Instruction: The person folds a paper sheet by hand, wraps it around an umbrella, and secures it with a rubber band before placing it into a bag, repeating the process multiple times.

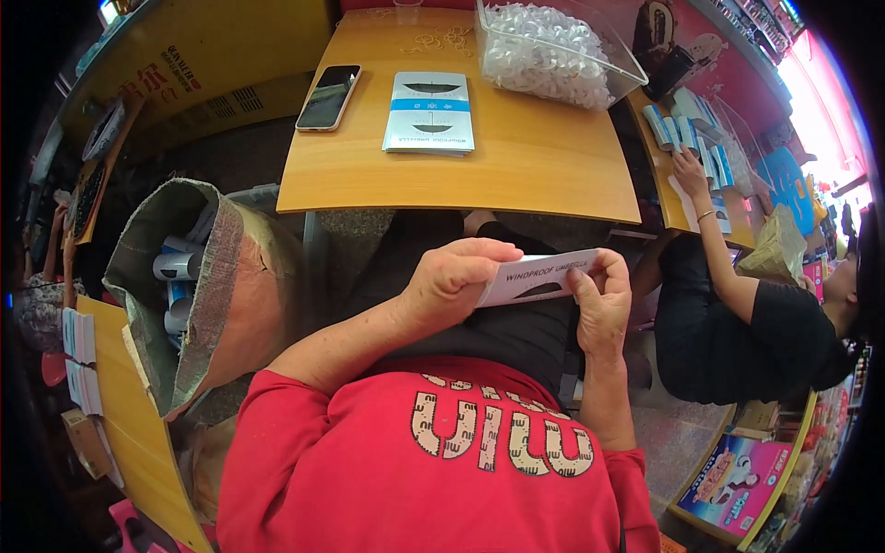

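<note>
Over my lap, just off the table's near edge, I hold a white printed card [538,277] with a dark umbrella picture on it. My left hand [461,281] grips its left end, fingers closed over the edge. At the other end my right hand [601,297] pinches it, thumb on the front face. Its lower part looks bent or turned away, so I cannot tell whether it is folded. A stack of similar white and blue cards [429,115] lies on the wooden table [369,184] ahead of my hands.
A phone [329,98] lies left of the stack. At the table's far right stands a clear bin [553,55] of white plastic rings. An open woven sack [244,304] holding rolled cards stands at my left. On the right, a co-worker [737,304] reaches toward rolled cards [687,134].
</note>
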